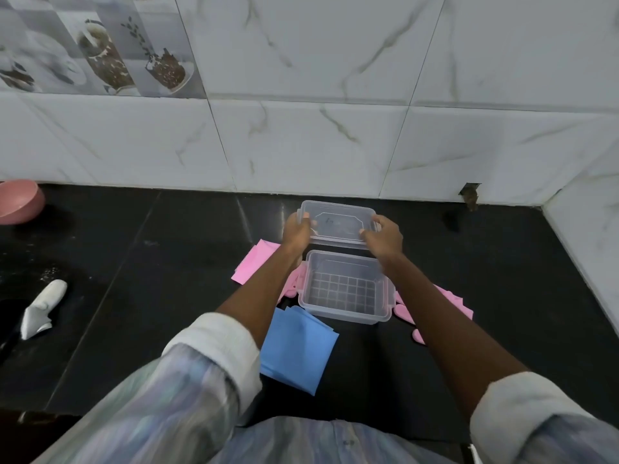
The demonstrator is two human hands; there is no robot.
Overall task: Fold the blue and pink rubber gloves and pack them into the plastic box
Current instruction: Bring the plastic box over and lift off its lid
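A clear plastic box stands open and empty on the black counter. Behind it, I hold its clear lid by both short ends: my left hand grips the left end, my right hand the right end. One pink glove lies left of the box, partly under my left forearm. Another pink glove lies to the right, its fingers poking out beside my right forearm. The blue glove lies flat in front of the box, near my left arm.
The tiled wall rises right behind the lid, and a side wall closes the counter at the right. A pink bowl sits at the far left. A white crumpled object lies at the left front.
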